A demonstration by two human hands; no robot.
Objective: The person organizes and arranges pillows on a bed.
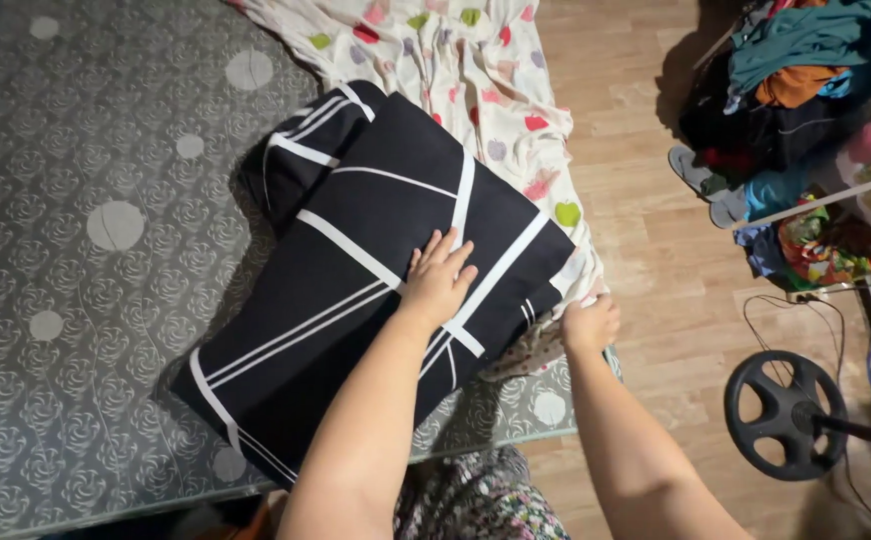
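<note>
A grey patterned mattress (76, 300) fills the left. On it lies a black pillow with white stripes (356, 290), its near corner close to the mattress edge. The left hand (438, 282) presses flat on it, fingers spread, gripping nothing. The right hand (590, 324) is curled at the pillow's right corner (on what, I cannot tell), beside a spotted sheet (476, 80). Bare wooden floor (646, 250) follows, then a fan base (784, 414).

A grey mattress patterned with rosettes and pale discs (86, 300) is seen bearing a black pillow crossed with white stripes (356, 270) and a crumpled cream sheet printed with coloured fruit shapes (476, 70), draped over its edge toward the wooden plank floor (646, 280).
</note>
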